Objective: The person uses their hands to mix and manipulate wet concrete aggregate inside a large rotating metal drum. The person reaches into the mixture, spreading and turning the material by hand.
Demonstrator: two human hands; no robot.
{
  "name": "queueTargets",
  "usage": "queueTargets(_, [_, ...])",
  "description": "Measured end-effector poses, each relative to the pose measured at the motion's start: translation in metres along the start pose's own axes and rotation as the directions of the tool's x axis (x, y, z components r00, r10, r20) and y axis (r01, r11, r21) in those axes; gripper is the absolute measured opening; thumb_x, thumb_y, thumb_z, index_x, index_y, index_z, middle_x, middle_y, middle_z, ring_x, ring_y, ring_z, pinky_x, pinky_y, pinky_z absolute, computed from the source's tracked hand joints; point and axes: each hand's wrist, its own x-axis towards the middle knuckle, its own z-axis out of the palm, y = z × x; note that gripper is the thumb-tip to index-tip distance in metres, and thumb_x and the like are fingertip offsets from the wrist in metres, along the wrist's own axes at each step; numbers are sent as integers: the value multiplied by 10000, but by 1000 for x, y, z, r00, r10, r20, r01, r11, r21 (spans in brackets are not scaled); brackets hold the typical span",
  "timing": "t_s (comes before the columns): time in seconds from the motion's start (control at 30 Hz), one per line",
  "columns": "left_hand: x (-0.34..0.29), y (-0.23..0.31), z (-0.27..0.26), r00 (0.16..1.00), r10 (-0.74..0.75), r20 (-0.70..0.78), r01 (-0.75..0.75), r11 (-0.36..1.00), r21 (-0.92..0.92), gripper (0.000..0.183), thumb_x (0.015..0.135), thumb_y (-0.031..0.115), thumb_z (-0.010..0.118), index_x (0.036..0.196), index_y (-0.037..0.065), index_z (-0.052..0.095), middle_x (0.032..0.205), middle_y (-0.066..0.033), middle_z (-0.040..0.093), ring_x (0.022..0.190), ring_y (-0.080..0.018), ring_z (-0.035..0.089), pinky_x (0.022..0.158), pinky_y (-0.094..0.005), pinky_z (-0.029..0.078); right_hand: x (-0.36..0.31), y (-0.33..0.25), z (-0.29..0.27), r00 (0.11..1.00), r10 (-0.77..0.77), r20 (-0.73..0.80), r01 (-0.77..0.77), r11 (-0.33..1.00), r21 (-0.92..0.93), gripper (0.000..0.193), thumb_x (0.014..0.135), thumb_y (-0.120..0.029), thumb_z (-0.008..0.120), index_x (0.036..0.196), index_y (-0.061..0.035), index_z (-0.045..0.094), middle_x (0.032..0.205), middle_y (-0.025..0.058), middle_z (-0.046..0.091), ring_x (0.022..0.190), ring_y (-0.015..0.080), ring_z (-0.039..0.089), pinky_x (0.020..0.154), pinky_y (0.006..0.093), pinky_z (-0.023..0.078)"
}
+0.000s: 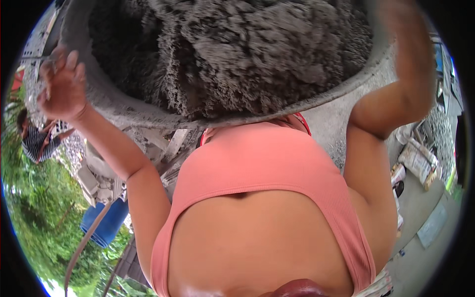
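In the head view, at the top, spanning most of the gap between both arms: a broad grey basin, heaped with wet, lumpy grey mix, partly blurred. Near rim curving just beyond the pink top. Mouth turned up toward the camera; visible spread longest from left to right, crosswise to the torso; far side cut off by the upper edge, so cannot tell the true long axis. Left hand raised beside the basin's left rim, palm toward the camera, fingers apart and loosely bent; cannot tell whether touching the rim. Right hand at upper right, near the right rim, badly blurred; cannot tell how the fingers stand. Farther left, a person in a striped shirt; lower down, a blue barrel. Off to the right, a pale sack.
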Motion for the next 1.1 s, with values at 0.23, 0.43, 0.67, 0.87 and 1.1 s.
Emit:
queueTargets(0.23, [19,-36,-18,933,-273,-233,277,961,-17,463,888,246,582,1282,9,526,1419,-246,418,1271,-382,447,982,-441,438,-13,4,53,882,276,381,-162,938,-306,789,891,-527,587,1464,-52,324,1526,223,267,1418,417,208,1148,472,212])
queueTargets(0.43, [55,-66,-28,843,-308,-441,452,850,270,431,990,330,409,1255,33,577,1290,-131,579,1099,-282,603,921,-409,497,-34,47,92,985,136,103,-61,846,-529,665,812,-489,687,1366,-177,491,1339,104,497,1260,332,414,1006,471,399])
queueTargets(0.67, [38,-158,-146,459,-808,-370,-454,-571,684,365,977,196,434,1286,30,536,1294,-104,581,1155,-262,581,955,-365,485,-31,43,123,789,-10,614,-77,990,115,475,851,-150,671,1302,-73,542,1213,136,612,1091,276,590,937,391,478])
queueTargets(0.87, [19,-180,-99,320,-873,-367,-40,-400,916,369,991,219,414,1312,99,553,1331,-101,566,1228,-286,530,1001,-403,451,21,50,125,858,19,513,-180,947,266,439,912,-290,635,1294,-84,568,1186,122,647,984,205,631,876,337,488])
queueTargets(1.1, [25,-198,-71,540,-644,-542,278,-471,837,429,1009,342,369,1335,124,544,1357,-97,543,1261,-296,494,1047,-406,403,-7,127,196,529,292,797,-29,945,-327,563,928,-435,563,1341,-57,515,1375,171,513,1290,355,458,1054,421,387])
